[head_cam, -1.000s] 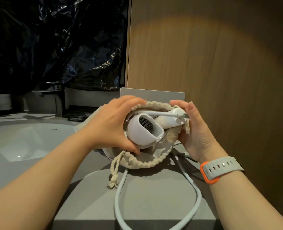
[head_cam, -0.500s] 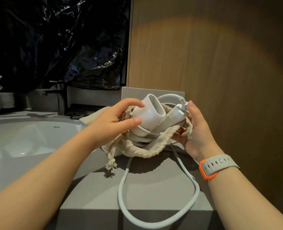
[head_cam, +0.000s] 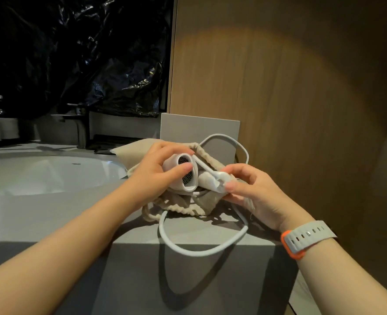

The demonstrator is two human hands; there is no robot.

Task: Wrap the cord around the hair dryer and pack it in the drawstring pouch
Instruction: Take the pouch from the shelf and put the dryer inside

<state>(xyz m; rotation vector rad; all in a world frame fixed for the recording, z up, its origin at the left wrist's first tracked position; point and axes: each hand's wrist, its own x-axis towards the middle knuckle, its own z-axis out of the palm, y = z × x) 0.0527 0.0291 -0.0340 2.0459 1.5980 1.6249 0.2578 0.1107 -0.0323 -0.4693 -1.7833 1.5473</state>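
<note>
White hair dryer (head_cam: 188, 179) sits partway in the mouth of the beige drawstring pouch (head_cam: 131, 152), mesh grille end facing out, handle lying beside it. Pouch crumpled, on its side. White cord (head_cam: 201, 253) loose: one loop behind pouch, bigger loop in front of pouch.
</note>
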